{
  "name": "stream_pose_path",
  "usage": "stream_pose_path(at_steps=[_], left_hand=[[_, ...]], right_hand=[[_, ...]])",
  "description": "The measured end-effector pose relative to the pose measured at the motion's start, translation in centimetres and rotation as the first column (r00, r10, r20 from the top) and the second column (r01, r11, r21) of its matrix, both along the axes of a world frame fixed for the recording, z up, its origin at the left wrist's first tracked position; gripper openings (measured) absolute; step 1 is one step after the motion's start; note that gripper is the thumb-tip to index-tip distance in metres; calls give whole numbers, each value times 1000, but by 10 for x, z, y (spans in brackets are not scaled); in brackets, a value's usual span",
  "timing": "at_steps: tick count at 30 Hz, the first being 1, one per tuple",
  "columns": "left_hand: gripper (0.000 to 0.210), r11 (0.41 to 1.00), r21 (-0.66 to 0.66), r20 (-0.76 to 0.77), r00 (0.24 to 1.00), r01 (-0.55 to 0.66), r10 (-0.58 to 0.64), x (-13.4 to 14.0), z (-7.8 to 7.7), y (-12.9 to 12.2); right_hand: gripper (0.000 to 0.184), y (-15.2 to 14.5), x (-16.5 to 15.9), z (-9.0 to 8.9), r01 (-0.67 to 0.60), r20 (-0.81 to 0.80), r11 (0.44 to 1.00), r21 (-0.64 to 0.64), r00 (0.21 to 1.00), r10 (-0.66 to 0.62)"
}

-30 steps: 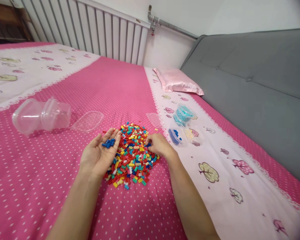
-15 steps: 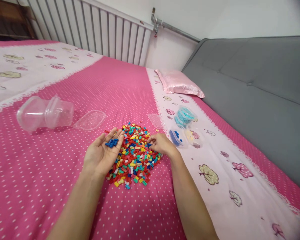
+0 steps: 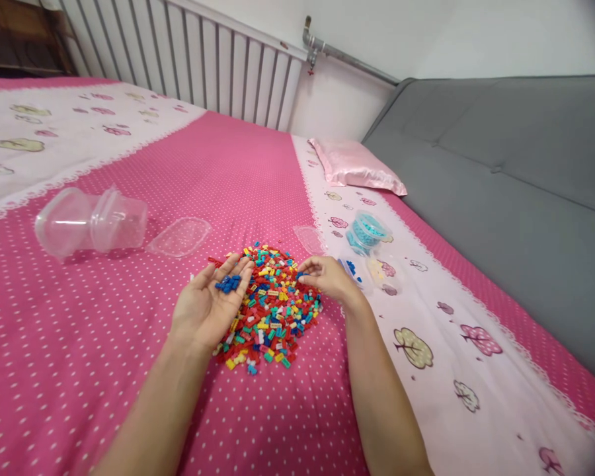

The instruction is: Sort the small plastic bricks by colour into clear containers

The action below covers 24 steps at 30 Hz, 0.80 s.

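While our left hand (image 3: 209, 305) lies palm-up, cupping blue bricks (image 3: 227, 284), our right hand (image 3: 327, 277) pinches one at the brick pile (image 3: 265, 311) on the bed (image 3: 129, 370) — we lift cleanly; keep the palm level.

Bright even light, soft shadows, sharp centre, edges warped, corners dark.

The left hand (image 3: 209, 305) lies palm up, cupping blue bricks (image 3: 228, 284). The right hand (image 3: 327, 277) pinches a brick at the right edge of the brick pile (image 3: 268, 311) on the bed (image 3: 129, 330).
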<state>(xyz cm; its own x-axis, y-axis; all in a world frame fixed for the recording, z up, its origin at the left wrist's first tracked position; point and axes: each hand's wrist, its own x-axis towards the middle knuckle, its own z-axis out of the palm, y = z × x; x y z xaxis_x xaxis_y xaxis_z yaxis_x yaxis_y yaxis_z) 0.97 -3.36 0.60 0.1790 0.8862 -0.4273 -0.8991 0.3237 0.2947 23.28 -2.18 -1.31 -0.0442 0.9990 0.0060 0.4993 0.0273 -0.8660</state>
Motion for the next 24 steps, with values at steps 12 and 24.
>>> stream_pose_path(at_steps=[12,24], left_hand=[[29,973,14,75,971,228,-229,18,3,-15],[33,1000,-24,-2,1000,-13,13,-27,4,-1]], right_hand=[[35,-37,-81,38,-185,-12,924,334,980,201],[26,-17,-63,4,-126,144,988,93,983,112]])
